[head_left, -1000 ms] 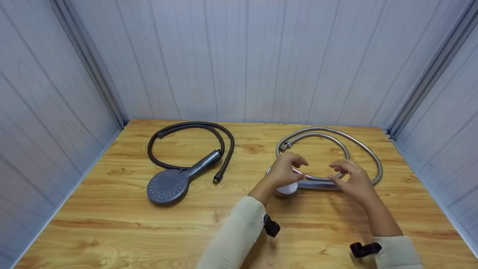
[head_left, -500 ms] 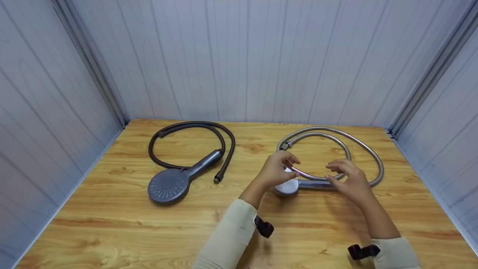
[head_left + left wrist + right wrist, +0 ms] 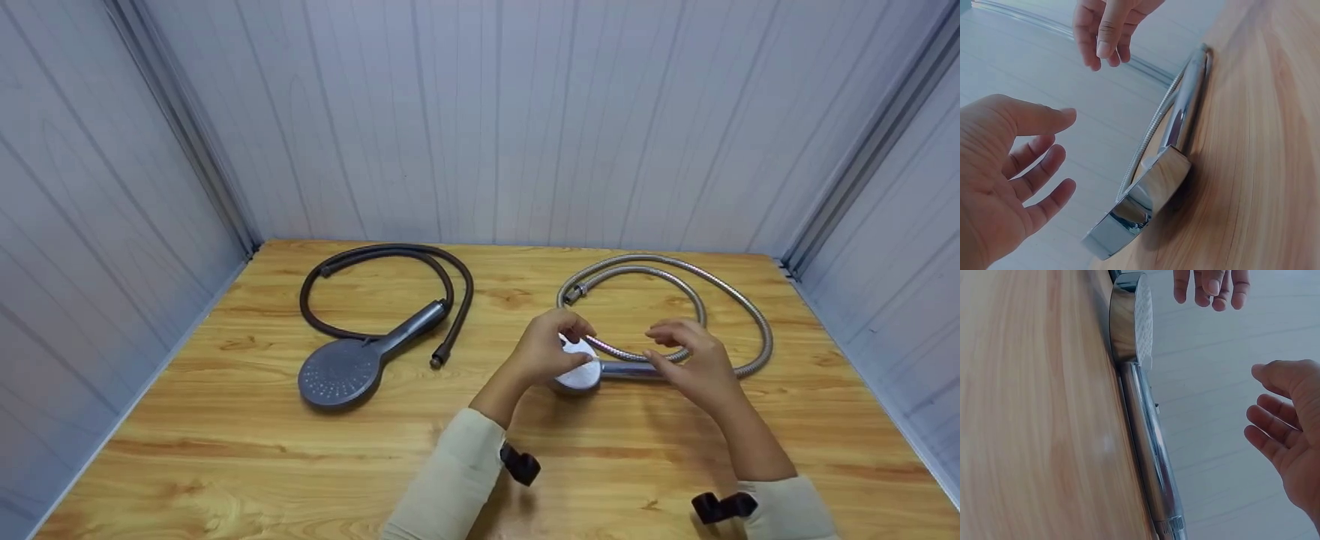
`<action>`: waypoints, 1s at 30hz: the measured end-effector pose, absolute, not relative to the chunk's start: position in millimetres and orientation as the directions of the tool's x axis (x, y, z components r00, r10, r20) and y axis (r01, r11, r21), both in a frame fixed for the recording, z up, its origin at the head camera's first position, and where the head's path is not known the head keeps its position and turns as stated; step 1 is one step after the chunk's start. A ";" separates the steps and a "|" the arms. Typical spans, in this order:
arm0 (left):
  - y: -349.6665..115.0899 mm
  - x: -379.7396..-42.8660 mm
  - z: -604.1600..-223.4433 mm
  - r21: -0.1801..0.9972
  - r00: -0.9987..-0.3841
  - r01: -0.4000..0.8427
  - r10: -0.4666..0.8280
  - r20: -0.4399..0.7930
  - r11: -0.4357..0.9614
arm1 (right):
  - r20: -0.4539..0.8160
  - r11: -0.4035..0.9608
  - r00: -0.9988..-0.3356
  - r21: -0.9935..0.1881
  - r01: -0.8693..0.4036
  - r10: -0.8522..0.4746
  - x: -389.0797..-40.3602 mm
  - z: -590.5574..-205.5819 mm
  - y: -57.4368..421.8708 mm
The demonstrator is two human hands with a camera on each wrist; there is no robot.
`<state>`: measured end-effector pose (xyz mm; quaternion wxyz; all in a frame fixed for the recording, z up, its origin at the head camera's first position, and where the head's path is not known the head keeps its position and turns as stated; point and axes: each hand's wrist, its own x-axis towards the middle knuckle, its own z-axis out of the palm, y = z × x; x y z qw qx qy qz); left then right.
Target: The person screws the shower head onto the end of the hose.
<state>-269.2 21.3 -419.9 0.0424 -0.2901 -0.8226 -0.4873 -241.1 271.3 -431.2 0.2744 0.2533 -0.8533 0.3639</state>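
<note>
A chrome hand shower (image 3: 577, 369) lies on the wooden table at the right, its round head to the left and its handle (image 3: 628, 370) pointing right. Its silver metal hose (image 3: 739, 292) loops behind it, with one loose end fitting (image 3: 574, 293) at the loop's left. My left hand (image 3: 546, 349) hovers over the shower head, fingers relaxed and bent, holding nothing. Over the handle hovers my right hand (image 3: 696, 365), thumb and fingers apart, also holding nothing. Both wrist views show a gap between the hands and the chrome shower (image 3: 1145, 197).
On the left of the table lies a grey hand shower (image 3: 341, 373) with a dark hose (image 3: 303, 296) coiled behind it. Its loose end (image 3: 439, 357) points toward the front. Pale panel walls (image 3: 450, 120) enclose the table (image 3: 300, 465) at the back and both sides.
My left hand has drifted left and slightly toward me, uncovering more of the chrome shower head. My right hand has shifted a little left. Both showers stay where they were.
</note>
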 end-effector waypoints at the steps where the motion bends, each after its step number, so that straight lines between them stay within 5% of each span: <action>1: 20.3 -268.6 -419.9 0.778 -0.830 0.517 0.434 0.352 0.357 | 0.656 0.606 -0.717 -0.477 -0.636 -0.236 -241.2 -431.1 270.4; 30: -10.0 -253.2 -429.3 0.763 -0.822 0.548 0.390 0.415 0.344 | 0.671 0.537 -0.687 -0.484 -0.691 -0.278 -237.9 -430.4 239.7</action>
